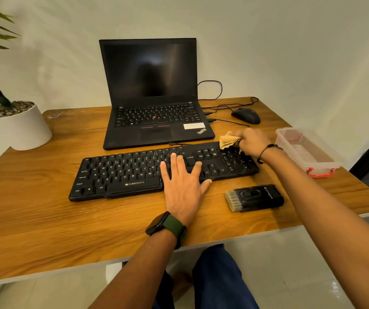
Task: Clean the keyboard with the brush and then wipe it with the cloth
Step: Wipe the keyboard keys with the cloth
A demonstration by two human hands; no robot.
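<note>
The right hand [250,141] pinches the bunched cloth [228,140] on the keyboard's [134,172] far right corner; the left hand [182,179] presses flat, fingers spread. Hard wiping may shove the keyboard into the brush [254,198] lying beside the table's [45,219] near edge.

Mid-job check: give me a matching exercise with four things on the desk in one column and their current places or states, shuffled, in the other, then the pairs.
Things:
1. cloth
2. brush
3. left hand
4. plastic box

Places or states:
A. lies on the table in front of the keyboard's right end
B. flat on the keys, fingers spread
C. open, at the right edge of the table
D. held by the right hand at the keyboard's far right corner

Pairs: 1-D, 2-A, 3-B, 4-C
</note>
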